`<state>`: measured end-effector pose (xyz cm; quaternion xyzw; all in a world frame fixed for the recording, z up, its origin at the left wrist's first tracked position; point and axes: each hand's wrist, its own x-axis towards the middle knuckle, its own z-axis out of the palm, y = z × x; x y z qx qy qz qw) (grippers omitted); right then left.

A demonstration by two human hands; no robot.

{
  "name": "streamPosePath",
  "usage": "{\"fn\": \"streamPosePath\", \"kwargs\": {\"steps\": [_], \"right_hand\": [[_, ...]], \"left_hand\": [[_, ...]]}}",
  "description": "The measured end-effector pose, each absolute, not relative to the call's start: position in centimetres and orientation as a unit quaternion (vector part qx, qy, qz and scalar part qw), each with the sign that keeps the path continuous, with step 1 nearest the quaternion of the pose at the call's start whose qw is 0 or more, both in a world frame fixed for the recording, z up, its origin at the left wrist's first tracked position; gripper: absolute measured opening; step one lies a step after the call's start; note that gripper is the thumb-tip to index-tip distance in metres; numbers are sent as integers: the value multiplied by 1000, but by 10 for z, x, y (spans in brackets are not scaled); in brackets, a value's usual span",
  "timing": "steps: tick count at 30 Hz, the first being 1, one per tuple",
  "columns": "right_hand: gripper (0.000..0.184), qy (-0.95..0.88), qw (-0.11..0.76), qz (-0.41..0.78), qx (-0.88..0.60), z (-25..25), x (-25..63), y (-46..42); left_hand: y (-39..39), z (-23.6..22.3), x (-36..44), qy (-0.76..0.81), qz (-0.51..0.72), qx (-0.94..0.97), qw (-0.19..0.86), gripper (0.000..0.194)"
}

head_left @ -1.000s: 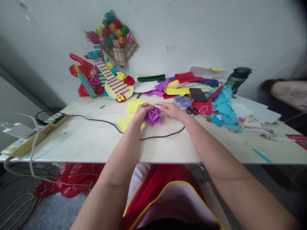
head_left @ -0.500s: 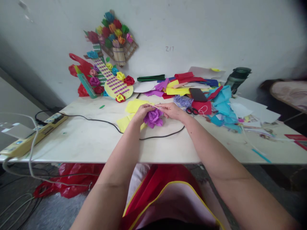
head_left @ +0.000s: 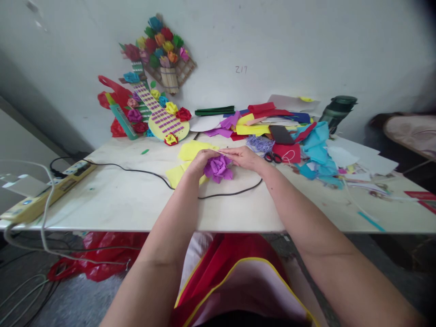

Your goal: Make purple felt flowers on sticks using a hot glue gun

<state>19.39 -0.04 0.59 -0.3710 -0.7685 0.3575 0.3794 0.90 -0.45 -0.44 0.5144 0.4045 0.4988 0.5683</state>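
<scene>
A purple paper flower (head_left: 218, 169) with ruffled petals is held between my two hands above the table. My left hand (head_left: 203, 160) is closed on its left side, with the fingertips at the flower's far edge. From the right, my right hand (head_left: 245, 157) pinches at the same far edge, its fingers close to the left fingertips. What exactly the fingertips grip behind the petals is hidden. Yellow paper sheets (head_left: 176, 174) lie under and beside my left hand. A black cable (head_left: 225, 196) runs across the table just in front of the flower.
Scissors (head_left: 273, 157), purple shreds (head_left: 260, 143) and blue crepe paper (head_left: 316, 150) lie right of my hands. Coloured paper is piled at the back near a dark bottle (head_left: 337, 113). A paper guitar (head_left: 168, 125) and a glue bottle (head_left: 121, 119) stand back left; a power strip (head_left: 47, 195) lies left.
The fingers of both hands have shifted slightly at the flower's far edge. The purple flower has turned a little, showing its petals more openly.
</scene>
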Motion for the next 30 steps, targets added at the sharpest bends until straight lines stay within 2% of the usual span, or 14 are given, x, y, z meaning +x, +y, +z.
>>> {"fn": "streamPosePath", "kwargs": {"steps": [5,20,30], "right_hand": [[30,-784,380,345,-350,4,197,4],[32,-848,298,174,-403,10,199,2],[29,-860,316,123,-382,8,199,7]], "left_hand": [[-4,-5,8,397,499,525,565,20],[-4,-4,9,404,517,493,571,19],[-7,-2,10,385,516,517,564,19]]}}
